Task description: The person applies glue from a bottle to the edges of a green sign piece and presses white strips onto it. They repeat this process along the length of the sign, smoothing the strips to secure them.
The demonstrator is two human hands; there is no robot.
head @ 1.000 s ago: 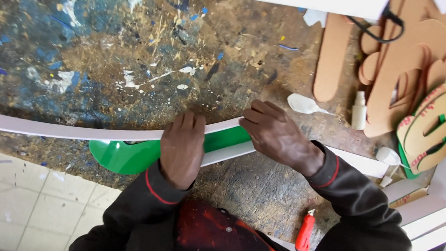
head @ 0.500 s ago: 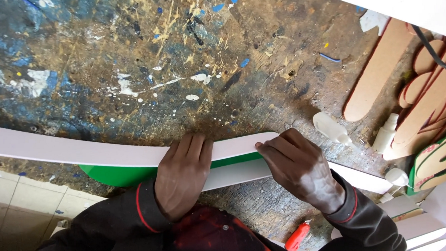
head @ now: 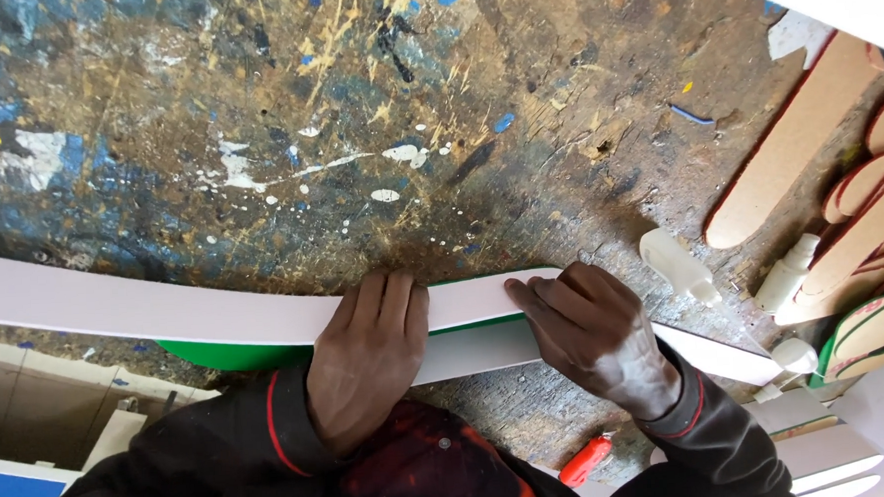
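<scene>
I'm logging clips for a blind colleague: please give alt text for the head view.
The left hand and right hand press a long white strip against a green cutout on a paint-spattered workbench. Small white bottles and wooden cutouts lie to the right.

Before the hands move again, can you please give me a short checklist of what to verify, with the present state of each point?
1. Left hand flat on the white strip: ok.
2. Right hand fingertips on the strip's end: ok.
3. Strip lies along the green piece edge: ok near the hands; its far left end is out of view.
4. Glue applied under the strip: cannot tell.
5. Small white bottles clear of the hands: ok.
6. Red tool within reach at the bench edge: ok.
</scene>
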